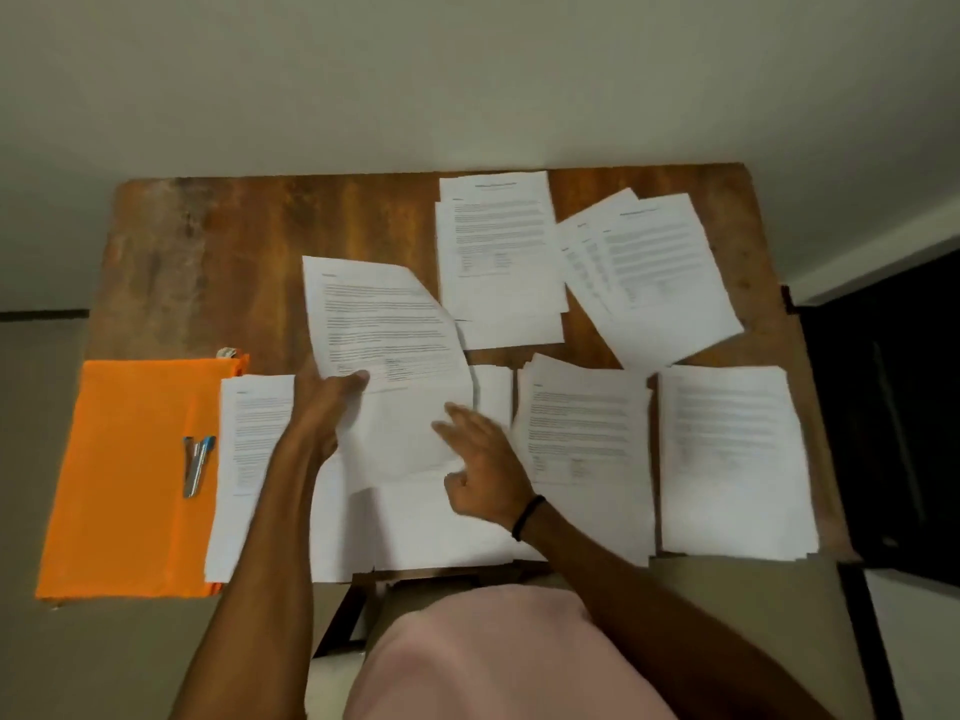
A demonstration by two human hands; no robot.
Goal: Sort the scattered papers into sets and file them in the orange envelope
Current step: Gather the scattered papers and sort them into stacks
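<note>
Papers lay in several piles across a worn wooden table (234,241). The left hand (322,407) pinched one printed sheet (384,324) at its near left edge, thumb on top and fingers underneath, and held it tilted up over the middle of the table with its far right corner bent. The right hand (483,470), with a dark band (527,517) on its wrist, grasped nothing. Its fingers were straight and spread just beside the near right corner of that sheet, above a loose pile of blank-looking pages (415,532) at the near edge. Motion blur hid whether the fingertips touched paper.

The orange envelope (130,459) lay flat at the table's near left corner, and two pens (196,465) rested side by side on its right part. A stack of printed pages (249,449) overlapped the envelope's right edge and ran partly under the left forearm. To the right of the hands sat two more stacks, one (587,439) just beside the right hand and another (732,449) at the near right corner. Farther back were a roughly squared stack (498,252) and a fanned, slanted set (660,272) near the far right corner. The print on all of them was too blurred to read. A pink garment (493,657) filled the bottom of the view.
</note>
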